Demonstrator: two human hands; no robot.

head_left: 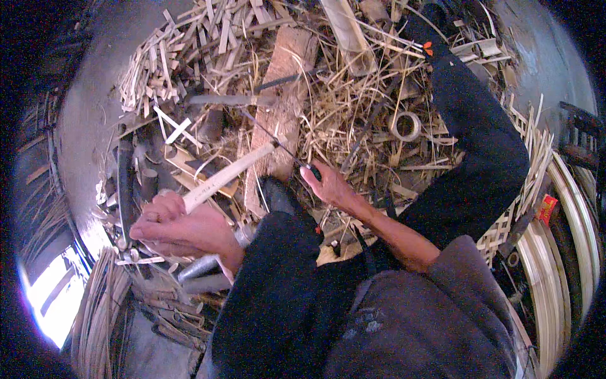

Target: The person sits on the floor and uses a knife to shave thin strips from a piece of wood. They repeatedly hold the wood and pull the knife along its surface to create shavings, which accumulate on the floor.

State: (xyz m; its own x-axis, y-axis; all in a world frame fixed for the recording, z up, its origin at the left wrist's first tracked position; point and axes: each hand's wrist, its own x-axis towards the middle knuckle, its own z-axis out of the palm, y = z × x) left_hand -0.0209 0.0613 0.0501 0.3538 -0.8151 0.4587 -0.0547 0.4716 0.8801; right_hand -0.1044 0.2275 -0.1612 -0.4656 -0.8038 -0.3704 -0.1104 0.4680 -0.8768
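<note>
My left hand (183, 227) is closed around a pale flat bamboo strip (230, 177) that slants up and right. The strip's far end lies over a reddish-brown wooden plank (291, 57). Closed on the black handle of a knife-like tool (259, 123) is my right hand (334, 187). Its thin dark blade crosses the strip near the far end; whether the edge is smooth or toothed cannot be made out. Beyond it, a grey flat blade (230, 100) lies with one end on the plank.
Cut bamboo pieces (214, 28) heap at the far left, with shavings (353, 120) around the plank. A bamboo ring (405, 126) sits right of centre. My dark-trousered legs (480, 120) flank the work. Long split bamboo strips (546, 278) curve along the right, near a red packet (546, 208).
</note>
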